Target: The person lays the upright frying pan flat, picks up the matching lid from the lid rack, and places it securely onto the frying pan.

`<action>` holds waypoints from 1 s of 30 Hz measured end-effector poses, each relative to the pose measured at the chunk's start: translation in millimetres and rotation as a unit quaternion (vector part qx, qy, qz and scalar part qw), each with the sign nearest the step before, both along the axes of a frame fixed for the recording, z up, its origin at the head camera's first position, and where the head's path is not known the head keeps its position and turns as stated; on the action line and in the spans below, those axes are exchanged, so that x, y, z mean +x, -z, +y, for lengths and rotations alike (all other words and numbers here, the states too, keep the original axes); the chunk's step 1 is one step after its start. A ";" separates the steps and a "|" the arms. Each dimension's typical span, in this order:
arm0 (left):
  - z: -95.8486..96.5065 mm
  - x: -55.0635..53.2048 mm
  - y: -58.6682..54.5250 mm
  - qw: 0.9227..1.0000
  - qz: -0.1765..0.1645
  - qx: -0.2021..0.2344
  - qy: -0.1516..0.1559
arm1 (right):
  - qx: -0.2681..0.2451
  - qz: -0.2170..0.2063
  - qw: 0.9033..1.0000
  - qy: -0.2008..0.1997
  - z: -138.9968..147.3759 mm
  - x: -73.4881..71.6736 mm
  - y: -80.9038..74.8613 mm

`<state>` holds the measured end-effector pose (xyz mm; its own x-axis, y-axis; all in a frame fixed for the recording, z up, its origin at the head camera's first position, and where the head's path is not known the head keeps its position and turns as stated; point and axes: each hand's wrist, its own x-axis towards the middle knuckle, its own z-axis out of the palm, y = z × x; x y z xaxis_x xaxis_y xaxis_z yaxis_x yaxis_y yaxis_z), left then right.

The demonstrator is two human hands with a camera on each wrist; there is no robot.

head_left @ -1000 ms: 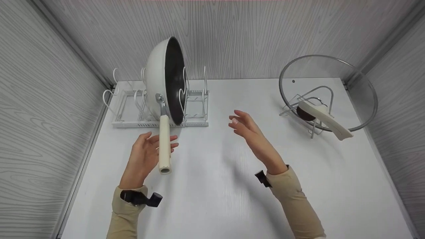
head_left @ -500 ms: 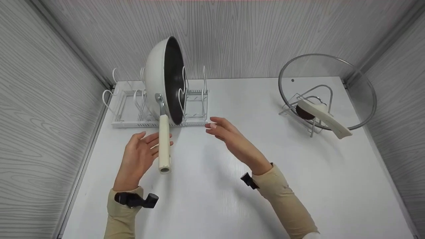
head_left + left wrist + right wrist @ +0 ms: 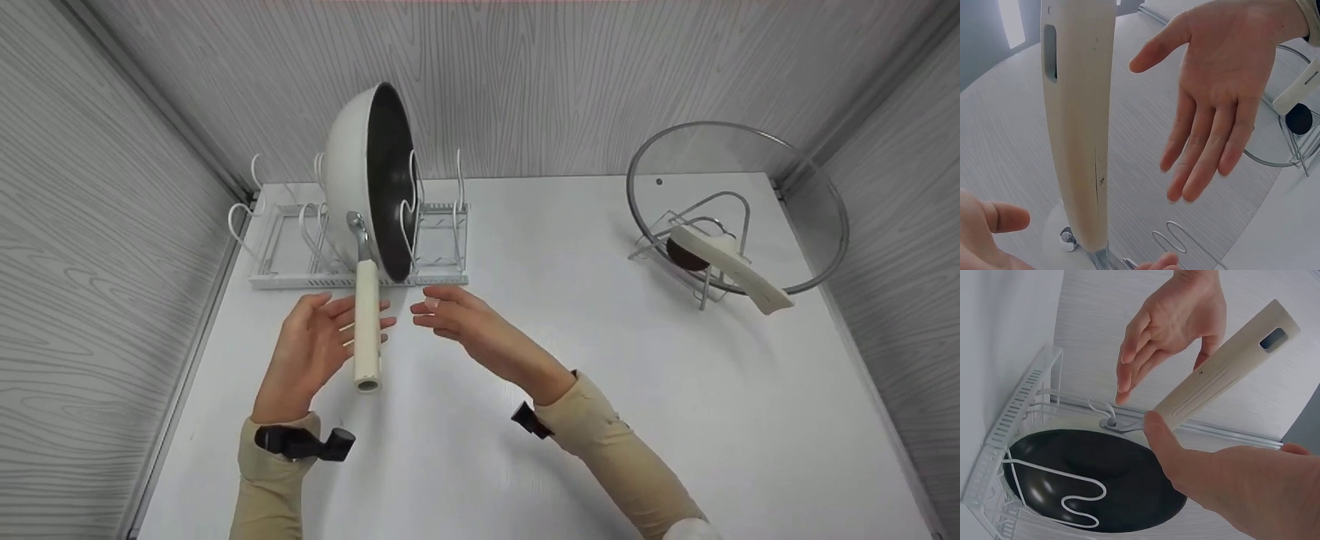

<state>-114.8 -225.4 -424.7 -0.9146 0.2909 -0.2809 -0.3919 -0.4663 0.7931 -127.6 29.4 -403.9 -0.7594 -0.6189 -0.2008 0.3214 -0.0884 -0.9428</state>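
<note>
A white pan (image 3: 349, 165) with a dark inside stands on edge in a white wire rack (image 3: 442, 247). Its cream handle (image 3: 367, 322) points toward me. My left hand (image 3: 311, 352) lies palm up, left of the handle, its straight fingers reaching behind and beneath it; I cannot tell if they touch it. To the handle's right hovers my right hand (image 3: 487, 337), apart from it, with fingers loosely bent and holding nothing. In the left wrist view the right hand (image 3: 1219, 84) shows its bare palm. The right wrist view shows the left hand (image 3: 1176, 320) beyond the handle (image 3: 1224, 365).
At the right, a glass lid (image 3: 799, 187) with a grey rim leans in a wire stand (image 3: 727, 196). A cream-coloured utensil-like handle (image 3: 731, 266) and a dark round part sit in front of it. Grey wood-patterned walls (image 3: 525, 90) enclose the white table (image 3: 675, 420).
My right hand has moved left, from mid-table to near the pan handle. My left hand has shifted slightly left and stays by the handle. The pan and lid keep their places.
</note>
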 end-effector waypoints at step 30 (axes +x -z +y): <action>7.1 -31.5 9.1 0.994 -0.023 0.097 0.052 | -0.179 -0.174 0.968 -0.023 -61.2 18.9 1.5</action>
